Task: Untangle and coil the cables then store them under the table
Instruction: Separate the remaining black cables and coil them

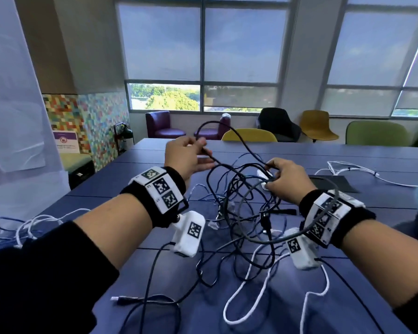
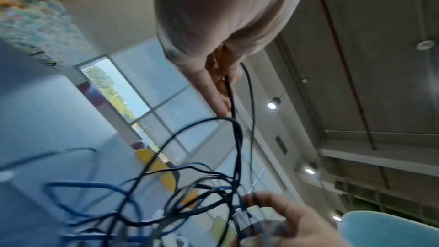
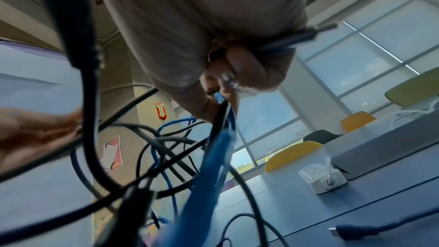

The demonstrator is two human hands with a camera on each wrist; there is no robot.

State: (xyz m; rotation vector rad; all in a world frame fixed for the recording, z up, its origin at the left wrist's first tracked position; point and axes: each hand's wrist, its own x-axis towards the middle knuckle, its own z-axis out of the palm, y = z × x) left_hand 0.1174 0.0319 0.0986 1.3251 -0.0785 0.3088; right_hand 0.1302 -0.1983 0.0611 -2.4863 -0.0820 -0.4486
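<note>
A tangle of black, grey and blue cables point(image 1: 246, 206) hangs between my hands above the blue table point(image 1: 372, 155). My left hand point(image 1: 198, 150) is raised at the left and pinches one black cable point(image 1: 229, 127), which arches up and back down into the tangle. The left wrist view shows its fingers point(image 2: 221, 89) along that black cable point(image 2: 230, 91). My right hand point(image 1: 273, 174) grips a bundle of strands at the top of the tangle, together with something white. In the right wrist view its fingers point(image 3: 240, 74) curl round blue and black cables point(image 3: 225, 123).
Loose white cables lie at the far right point(image 1: 348, 168), at the left edge point(image 1: 39, 221) and in front point(image 1: 251, 288). A black lead with a plug point(image 1: 121, 300) lies near me. A white power strip point(image 3: 320, 177), a dark mat point(image 1: 333, 183) and chairs point(image 1: 249, 135) are beyond.
</note>
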